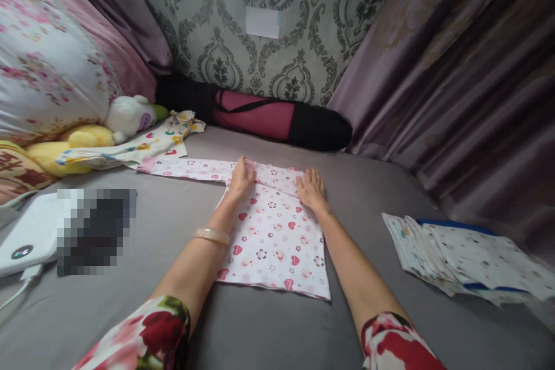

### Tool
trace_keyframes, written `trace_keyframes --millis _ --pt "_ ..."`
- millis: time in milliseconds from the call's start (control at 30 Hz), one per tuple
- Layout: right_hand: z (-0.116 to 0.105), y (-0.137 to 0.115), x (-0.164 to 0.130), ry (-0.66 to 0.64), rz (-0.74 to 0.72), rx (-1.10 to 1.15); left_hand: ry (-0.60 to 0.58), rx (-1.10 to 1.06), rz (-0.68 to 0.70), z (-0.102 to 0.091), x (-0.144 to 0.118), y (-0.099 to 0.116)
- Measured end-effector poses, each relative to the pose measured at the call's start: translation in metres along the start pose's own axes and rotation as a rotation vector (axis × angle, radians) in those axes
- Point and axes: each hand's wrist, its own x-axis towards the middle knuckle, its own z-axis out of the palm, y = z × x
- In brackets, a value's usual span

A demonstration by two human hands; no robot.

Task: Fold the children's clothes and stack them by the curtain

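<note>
A small long-sleeved shirt [271,243], white with pink hearts and little flowers, lies flat in front of me. One sleeve stretches out to the left and ends in a pink cuff; the other lies folded across the top of the body. At the pink edge near the top middle, my left hand [243,178] has its fingers closed on the fabric, a bangle on its wrist. My right hand [312,189] rests flat on the upper right edge of the shirt, fingers stretched out.
Folded printed clothes [468,254] lie in a pile at the right. A patterned yellow-white garment [143,147] and plush toys [130,118] are at the left, with a white power bank [32,234] and cable nearer. A black and maroon long bag [255,114] lies along the wall.
</note>
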Motion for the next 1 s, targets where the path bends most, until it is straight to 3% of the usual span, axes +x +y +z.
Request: trace_keyframes --millis 200,367,467,600,733,833,1000 --pt "0.012 0.000 -0.006 -0.035 -0.005 -0.085 -0.058 0.378 0.080 0.003 -0.008 0.003" --pt "0.005 -0.001 -0.002 -0.102 0.029 -0.082 -0.186 0.442 0.103 -0.003 -0.007 0.011" --pt "-0.001 -0.010 -0.002 -0.122 0.052 -0.085 -0.275 0.453 0.142 -0.017 -0.004 0.020" --pt "0.000 -0.036 -0.015 -0.063 -0.110 -0.076 -0.336 0.489 0.200 -0.057 -0.016 0.028" --pt "0.008 -0.059 -0.032 -0.168 -0.277 -0.048 -0.333 0.554 0.250 -0.115 -0.052 0.023" --pt "0.010 -0.064 -0.037 -0.258 -0.321 -0.082 -0.283 0.599 0.161 -0.159 -0.085 0.008" --pt "0.007 -0.063 -0.035 -0.274 -0.320 -0.115 -0.114 0.746 -0.082 -0.218 -0.134 -0.024"
